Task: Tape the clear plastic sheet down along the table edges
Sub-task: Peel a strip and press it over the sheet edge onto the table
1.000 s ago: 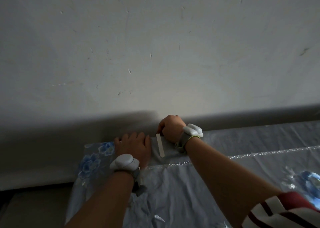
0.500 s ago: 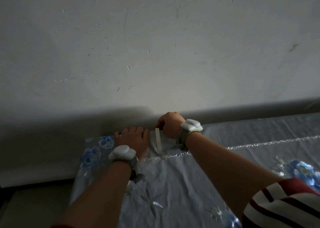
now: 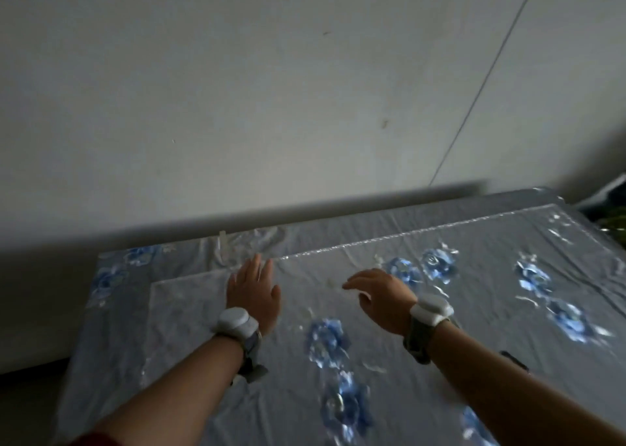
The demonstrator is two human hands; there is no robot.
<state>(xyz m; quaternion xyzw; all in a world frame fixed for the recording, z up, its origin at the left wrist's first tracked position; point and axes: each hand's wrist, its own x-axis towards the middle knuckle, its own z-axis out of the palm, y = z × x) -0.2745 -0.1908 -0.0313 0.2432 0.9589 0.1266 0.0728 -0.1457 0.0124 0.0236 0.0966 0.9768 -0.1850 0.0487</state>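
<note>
A clear plastic sheet (image 3: pixel 189 313) lies over a grey tablecloth with blue flowers (image 3: pixel 111 276). A pale strip of tape (image 3: pixel 222 242) crosses the sheet's far edge near the wall. My left hand (image 3: pixel 254 293) rests flat on the sheet just below that strip, fingers together and pointing to the wall. My right hand (image 3: pixel 382 296) hovers over the sheet to the right, palm down, fingers loosely spread, holding nothing. Both wrists wear white bands.
A plain wall (image 3: pixel 271 106) rises right behind the table's far edge. A thin cable (image 3: pixel 484 79) runs down the wall at the right. A dark small object (image 3: pixel 515 361) lies on the cloth beside my right forearm. The table's left edge drops off at the floor (image 3: pixel 30 398).
Both hands have come back from the far edge, leaving the tape strip stuck there. The right fist has opened. The view has swung right and pulled back, showing more table.
</note>
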